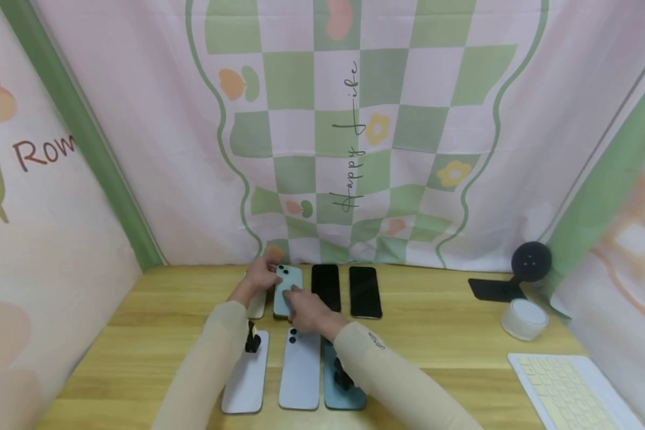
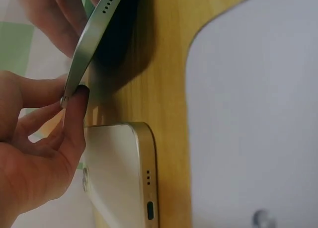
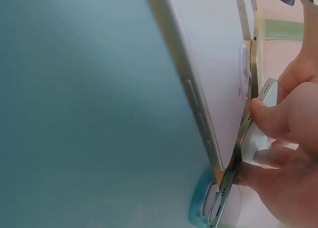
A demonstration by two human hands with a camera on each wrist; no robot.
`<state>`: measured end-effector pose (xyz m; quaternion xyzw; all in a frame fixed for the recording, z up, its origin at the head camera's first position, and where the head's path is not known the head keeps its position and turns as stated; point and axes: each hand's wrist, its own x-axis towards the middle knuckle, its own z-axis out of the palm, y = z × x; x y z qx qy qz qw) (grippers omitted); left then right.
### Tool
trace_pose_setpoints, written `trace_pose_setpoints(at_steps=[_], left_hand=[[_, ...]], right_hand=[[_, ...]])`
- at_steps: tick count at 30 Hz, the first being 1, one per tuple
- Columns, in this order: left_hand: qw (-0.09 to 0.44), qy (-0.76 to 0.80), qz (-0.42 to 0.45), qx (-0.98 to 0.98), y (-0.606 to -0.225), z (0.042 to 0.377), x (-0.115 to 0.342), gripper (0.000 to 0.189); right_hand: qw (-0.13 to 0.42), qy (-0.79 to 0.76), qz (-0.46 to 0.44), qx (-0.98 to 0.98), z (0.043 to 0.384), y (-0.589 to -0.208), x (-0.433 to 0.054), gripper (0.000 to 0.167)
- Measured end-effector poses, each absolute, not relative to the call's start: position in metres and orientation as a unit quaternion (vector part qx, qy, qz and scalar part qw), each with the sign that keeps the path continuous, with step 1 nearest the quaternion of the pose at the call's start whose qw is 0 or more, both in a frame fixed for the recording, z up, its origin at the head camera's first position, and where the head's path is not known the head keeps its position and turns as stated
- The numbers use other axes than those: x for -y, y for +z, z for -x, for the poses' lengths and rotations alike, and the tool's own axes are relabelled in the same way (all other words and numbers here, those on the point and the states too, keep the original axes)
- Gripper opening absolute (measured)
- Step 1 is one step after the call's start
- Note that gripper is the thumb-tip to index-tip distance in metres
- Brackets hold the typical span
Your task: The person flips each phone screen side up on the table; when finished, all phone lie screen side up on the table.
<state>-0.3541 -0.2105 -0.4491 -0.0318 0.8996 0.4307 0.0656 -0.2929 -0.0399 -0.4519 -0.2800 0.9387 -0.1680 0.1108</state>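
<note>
Both hands are on a pale blue smartphone [image 1: 293, 278] in the back row, camera side up. In the left wrist view the left hand [image 2: 37, 163] pinches that phone's edge [image 2: 89, 44] between thumb and finger, and the phone stands tilted off the wood. The right hand [image 1: 309, 307] grips its near end, thumb at the edge, as the right wrist view shows. A cream phone [image 2: 117, 153] lies beneath the left wrist. To the right of the held phone lie two phones with dark screens up, a nearer one [image 1: 325, 285] and a farther one [image 1: 365, 292].
Nearer me, a white phone [image 1: 247, 379], a pale lavender phone [image 1: 300, 376] and a blue phone [image 1: 346, 397] lie back up, partly under the forearms. At right are a white keyboard [image 1: 567, 388], a white roll [image 1: 524, 319] and a black round-headed stand [image 1: 531, 263]. A curtain [image 1: 355, 179] hangs behind.
</note>
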Motion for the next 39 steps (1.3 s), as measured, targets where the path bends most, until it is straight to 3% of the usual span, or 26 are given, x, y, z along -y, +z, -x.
trace_pose_setpoints(at_steps=[16, 19, 23, 27, 31, 35, 39], left_hand=[[0.057, 0.398, 0.023, -0.915, -0.424, 0.356, 0.205, 0.056], [0.055, 0.372, 0.027, -0.926, -0.416, 0.356, 0.2, 0.048], [0.065, 0.326, 0.04, -0.942, -0.405, 0.357, 0.191, 0.011], [0.08, 0.272, 0.065, -0.957, -0.397, 0.358, 0.182, 0.024], [0.074, 0.23, 0.083, -0.967, -0.392, 0.355, 0.172, 0.005], [0.054, 0.223, 0.069, -0.971, -0.391, 0.35, 0.164, 0.026], [0.043, 0.257, 0.032, -0.965, -0.394, 0.347, 0.161, 0.034]], right_hand=[[0.123, -0.315, 0.263, -0.903, 0.304, -0.436, 0.013, 0.055], [0.127, -0.359, 0.243, -0.892, 0.305, -0.433, 0.008, 0.057], [0.119, -0.385, 0.227, -0.887, 0.306, -0.431, 0.003, 0.056], [0.107, -0.398, 0.216, -0.886, 0.305, -0.428, 0.0, 0.054], [0.122, -0.436, 0.183, -0.873, 0.304, -0.427, -0.001, 0.054], [0.167, -0.522, 0.134, -0.825, 0.302, -0.428, -0.003, 0.056], [0.213, -0.613, 0.097, -0.755, 0.3, -0.43, -0.007, 0.055]])
